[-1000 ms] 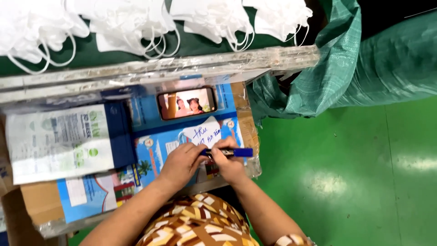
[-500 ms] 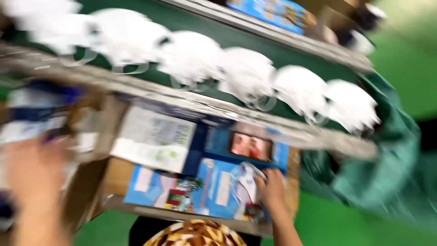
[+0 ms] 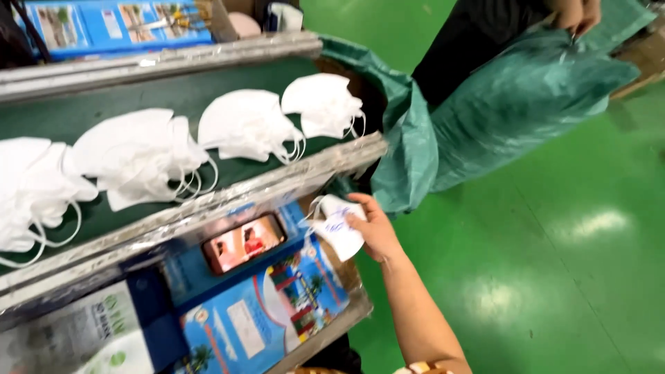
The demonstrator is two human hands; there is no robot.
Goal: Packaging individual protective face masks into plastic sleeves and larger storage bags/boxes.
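Right hand (image 3: 374,232), frame centre: fingers pinch a white face mask (image 3: 337,227) bearing blue scribble. Below it, lower centre, blue picture-printed cartons (image 3: 277,315); phone (image 3: 244,243) above them. Left hand out of view.

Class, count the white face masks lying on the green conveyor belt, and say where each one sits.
4, in a row: far-left mask, second mask, third mask, right-end mask. More may lie beyond the left edge.

Four white folded fabric face masks (image 3: 246,125) on green belt (image 3: 83,111); one marked white mask (image 3: 338,225); one black phone (image 3: 244,242); two green woven sacks (image 3: 512,104).
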